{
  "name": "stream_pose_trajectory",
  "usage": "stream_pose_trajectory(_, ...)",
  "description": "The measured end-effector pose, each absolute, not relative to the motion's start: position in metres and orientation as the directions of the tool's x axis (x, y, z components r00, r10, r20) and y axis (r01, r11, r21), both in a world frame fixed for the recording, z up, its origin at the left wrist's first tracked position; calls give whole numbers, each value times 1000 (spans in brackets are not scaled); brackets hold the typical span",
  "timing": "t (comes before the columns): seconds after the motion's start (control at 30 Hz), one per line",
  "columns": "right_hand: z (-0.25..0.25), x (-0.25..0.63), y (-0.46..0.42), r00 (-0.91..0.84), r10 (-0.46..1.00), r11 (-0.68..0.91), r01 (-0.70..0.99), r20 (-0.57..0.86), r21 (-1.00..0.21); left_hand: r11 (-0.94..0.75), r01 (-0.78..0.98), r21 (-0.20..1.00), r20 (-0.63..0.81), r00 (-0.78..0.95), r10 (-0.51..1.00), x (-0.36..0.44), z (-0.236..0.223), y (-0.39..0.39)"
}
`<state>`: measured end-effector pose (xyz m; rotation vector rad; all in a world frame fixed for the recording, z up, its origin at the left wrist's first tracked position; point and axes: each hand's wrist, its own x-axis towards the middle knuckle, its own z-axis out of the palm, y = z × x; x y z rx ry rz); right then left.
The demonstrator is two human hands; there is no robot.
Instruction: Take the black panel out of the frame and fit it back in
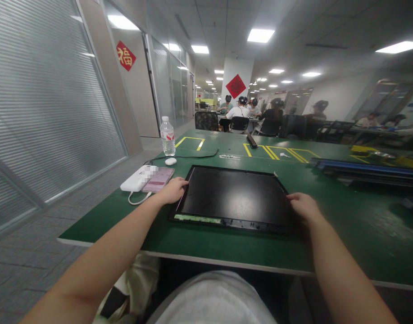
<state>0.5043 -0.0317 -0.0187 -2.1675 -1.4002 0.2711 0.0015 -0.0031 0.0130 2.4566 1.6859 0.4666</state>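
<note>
A black flat display panel (233, 193) lies face up on the green table (199, 245) in front of me. Along its near edge runs a strip, with a green circuit board section at the left. My left hand (173, 190) grips the panel's left edge, its fingers curled over the frame. At the opposite side my right hand (304, 206) is closed on the right edge, with the thumb and finger at the rim. Parts of the fingers under the panel are hidden on both sides.
Left of the panel lie a white power bank (135, 180) with a cable, a phone (161, 179) and a small white case (170, 161). Behind them stands a water bottle (167, 137). Blue-black long parts (368, 168) lie at right. Several people sit farther back.
</note>
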Motion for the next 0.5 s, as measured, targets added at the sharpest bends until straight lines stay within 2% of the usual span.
stream_pose_trajectory(0.33, -15, 499, -34, 450, 890, -331, 749, 74, -575, -359, 894, 269, 184, 318, 930, 2, 12, -5)
stream_pose_trajectory(0.5, -21, 503, -31, 408, 907, -260, 740, 107, -621, -370, 884, 286, 191, 326, 926, 1, 13, -6)
